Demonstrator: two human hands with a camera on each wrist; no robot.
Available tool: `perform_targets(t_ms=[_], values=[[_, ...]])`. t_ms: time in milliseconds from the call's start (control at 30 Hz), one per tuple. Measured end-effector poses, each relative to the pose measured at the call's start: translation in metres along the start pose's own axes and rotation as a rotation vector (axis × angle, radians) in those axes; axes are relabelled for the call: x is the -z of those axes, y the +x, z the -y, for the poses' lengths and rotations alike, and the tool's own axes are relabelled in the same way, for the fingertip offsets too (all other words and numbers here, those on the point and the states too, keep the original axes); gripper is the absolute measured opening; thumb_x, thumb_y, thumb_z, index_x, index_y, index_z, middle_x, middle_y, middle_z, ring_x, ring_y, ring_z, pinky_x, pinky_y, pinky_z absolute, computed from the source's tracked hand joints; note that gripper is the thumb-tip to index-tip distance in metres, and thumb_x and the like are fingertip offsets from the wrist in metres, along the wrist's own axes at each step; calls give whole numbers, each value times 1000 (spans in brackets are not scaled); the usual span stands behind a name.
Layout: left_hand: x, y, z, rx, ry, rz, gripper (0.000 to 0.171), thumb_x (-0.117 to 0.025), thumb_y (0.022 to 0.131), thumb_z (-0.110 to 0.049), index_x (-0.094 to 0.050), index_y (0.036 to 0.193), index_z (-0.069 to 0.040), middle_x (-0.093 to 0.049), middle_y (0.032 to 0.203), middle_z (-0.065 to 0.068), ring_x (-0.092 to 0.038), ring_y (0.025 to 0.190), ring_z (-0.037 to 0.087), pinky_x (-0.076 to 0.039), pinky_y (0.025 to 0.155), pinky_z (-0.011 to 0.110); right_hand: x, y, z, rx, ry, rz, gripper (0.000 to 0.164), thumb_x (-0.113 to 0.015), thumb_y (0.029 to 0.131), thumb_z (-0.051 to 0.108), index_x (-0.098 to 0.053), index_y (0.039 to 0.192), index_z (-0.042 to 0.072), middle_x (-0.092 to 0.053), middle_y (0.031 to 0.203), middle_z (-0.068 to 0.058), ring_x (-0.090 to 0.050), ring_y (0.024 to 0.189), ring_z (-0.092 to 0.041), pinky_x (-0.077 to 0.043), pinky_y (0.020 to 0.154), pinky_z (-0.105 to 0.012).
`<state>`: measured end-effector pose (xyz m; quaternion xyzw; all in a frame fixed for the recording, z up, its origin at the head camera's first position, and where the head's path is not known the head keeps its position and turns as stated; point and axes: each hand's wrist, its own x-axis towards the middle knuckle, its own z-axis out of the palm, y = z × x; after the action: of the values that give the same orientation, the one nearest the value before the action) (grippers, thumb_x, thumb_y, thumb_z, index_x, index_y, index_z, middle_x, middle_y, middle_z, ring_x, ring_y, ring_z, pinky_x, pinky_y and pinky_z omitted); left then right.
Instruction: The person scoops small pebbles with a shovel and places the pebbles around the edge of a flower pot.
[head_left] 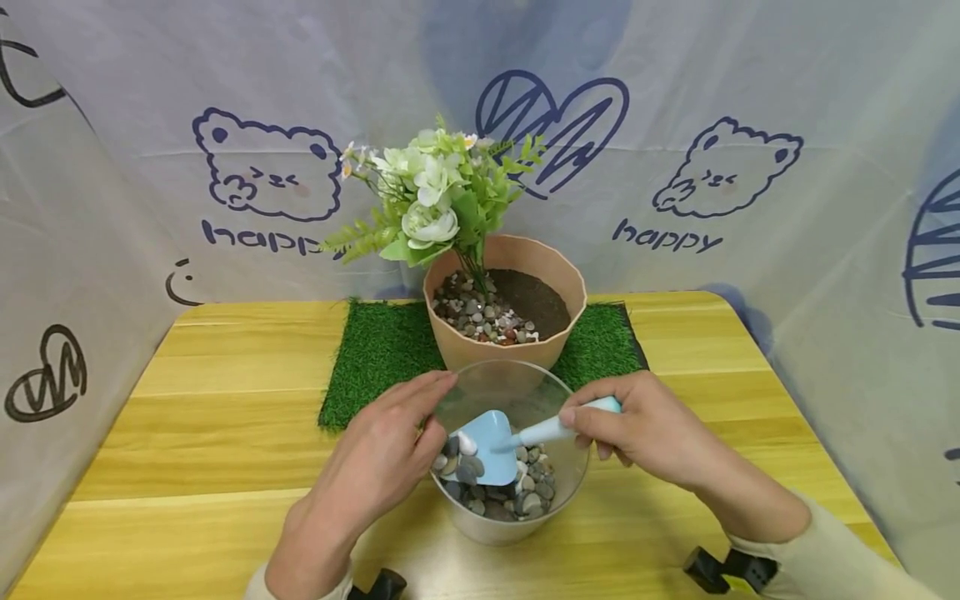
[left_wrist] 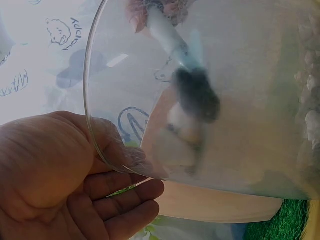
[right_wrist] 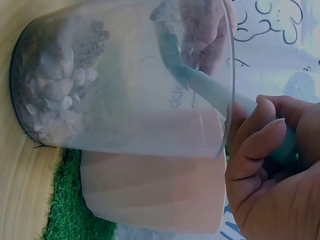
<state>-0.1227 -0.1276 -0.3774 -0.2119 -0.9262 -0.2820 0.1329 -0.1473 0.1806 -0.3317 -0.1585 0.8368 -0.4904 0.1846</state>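
A clear plastic bucket (head_left: 573, 475) stands on the table with grey, white and dark pebbles (head_left: 536, 492) at its bottom. My right hand (head_left: 648, 425) grips the pale handle of a light-blue hand trowel (head_left: 495, 450), fingers curled round it. The trowel's blade is inside the bucket, near the left wall, bearing several pebbles (head_left: 467, 467). My left hand (head_left: 390, 442) holds the bucket's rim on the left. In the left wrist view its thumb (left_wrist: 112, 142) shows through the clear wall, while the other fingers lie outside, loosely bent.
Behind the bucket, a peach flowerpot (head_left: 487, 354) stands on a green turf mat (head_left: 382, 358). It contains dark soil (head_left: 536, 300), small stones (head_left: 480, 312) and a bunch of white flowers (head_left: 431, 196) with leaves. The wooden table (head_left: 225, 467) is backed by a printed curtain (head_left: 397, 67).
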Motion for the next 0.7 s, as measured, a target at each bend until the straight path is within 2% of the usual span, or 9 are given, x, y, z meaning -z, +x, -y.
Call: perform_targets(t_ms=[300,700], values=[[0,0,0,-49,-1,-10,48,-57,98,-8,-62,146,-5,-62,151,10,-60,138,30,-50,113,48,11,-8,-9,-46,128,-22,30,-68,102,18,-75,114,-8,-70,77,-12,-54,57,-10,-43,47,-24],[0,-1,-1,-20,20,-4,49,-58,99,-10,-61,148,-8,-62,150,10,-61,137,30,-50,113,48,25,-22,-16,-23,139,-164,24,-67,103,16,-77,107,-6,-68,68,-3,-45,51,-11,-38,44,-26]])
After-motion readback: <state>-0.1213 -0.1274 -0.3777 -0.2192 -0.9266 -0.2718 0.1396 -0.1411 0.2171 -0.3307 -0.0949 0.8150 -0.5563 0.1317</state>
